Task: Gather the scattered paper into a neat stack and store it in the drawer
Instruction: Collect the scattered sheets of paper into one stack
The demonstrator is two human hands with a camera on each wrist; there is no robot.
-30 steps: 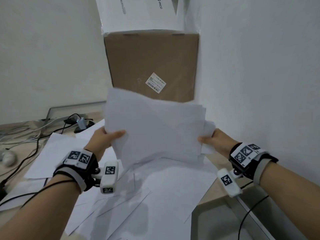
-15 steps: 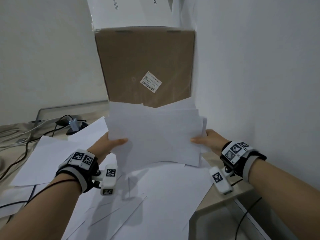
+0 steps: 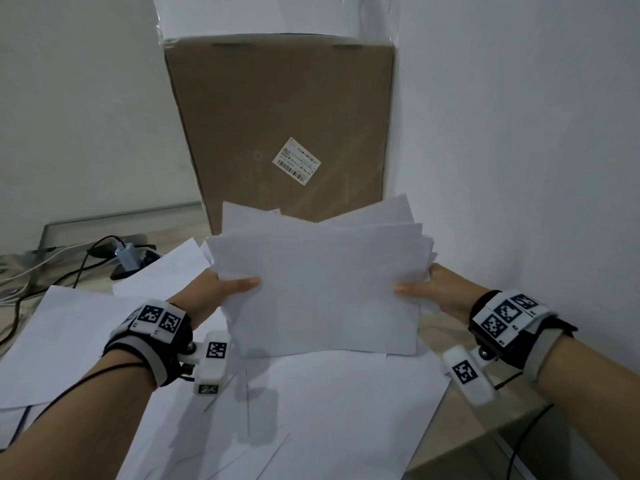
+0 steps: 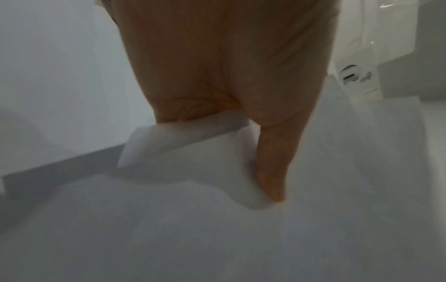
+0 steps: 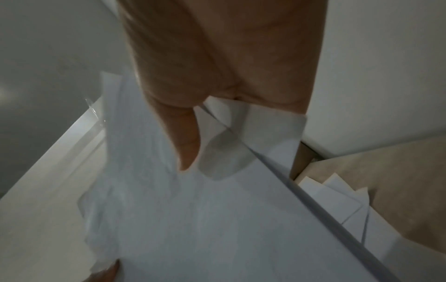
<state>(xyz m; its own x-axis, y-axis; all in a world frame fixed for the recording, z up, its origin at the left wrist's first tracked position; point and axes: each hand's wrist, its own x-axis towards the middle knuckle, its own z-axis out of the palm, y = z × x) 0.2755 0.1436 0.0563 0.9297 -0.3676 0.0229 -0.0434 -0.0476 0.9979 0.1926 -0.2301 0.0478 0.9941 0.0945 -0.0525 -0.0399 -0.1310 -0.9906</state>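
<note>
Pinching thin white paper sheets (edges ragged): left hand, right hand.

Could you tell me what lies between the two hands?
In the head view, only the bundle of paper sheets spans the gap; the left hand and right hand pinch its opposite edges.

Matt white paper; brown cardboard box

Loose paper sheets lie scattered over the bench (beige top). A cardboard box stands at its back, cables left.
</note>
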